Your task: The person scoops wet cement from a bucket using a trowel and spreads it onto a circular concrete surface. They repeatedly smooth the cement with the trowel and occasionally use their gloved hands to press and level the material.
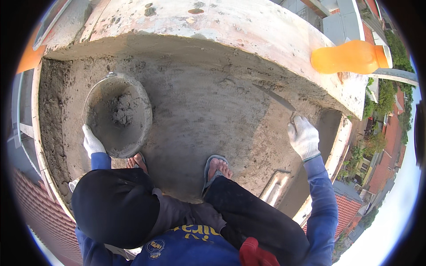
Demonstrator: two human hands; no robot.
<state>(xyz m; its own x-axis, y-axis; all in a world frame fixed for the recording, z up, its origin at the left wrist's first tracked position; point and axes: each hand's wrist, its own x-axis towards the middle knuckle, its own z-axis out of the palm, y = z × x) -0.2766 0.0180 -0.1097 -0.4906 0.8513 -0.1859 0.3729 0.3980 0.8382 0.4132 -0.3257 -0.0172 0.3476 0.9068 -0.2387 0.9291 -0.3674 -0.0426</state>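
My left hand (92, 142), in a white knit glove, grips the near left side of a cement-caked bucket (145, 99), where its wire handle meets the rim. The bucket is tilted, and a lump of wet grey mortar (123, 111) lies inside it. In my right hand (304, 138), also gloved in white, is a trowel (276, 98). Its long narrow blade points up and left, close to the far wall's foot. The trowel's handle is hidden in my closed fingers. Below it, a flat rectangular metal piece (275, 188) lies on the grey mortar floor (195, 106).
A low wall (248, 27) with a pale, splattered top curves along the far side. On its right end an orange bottle (348, 57) lies near the edge. My sandalled feet (216, 170) stand on the mortar floor. Beyond the right edge are tiled roofs (385, 157) far below.
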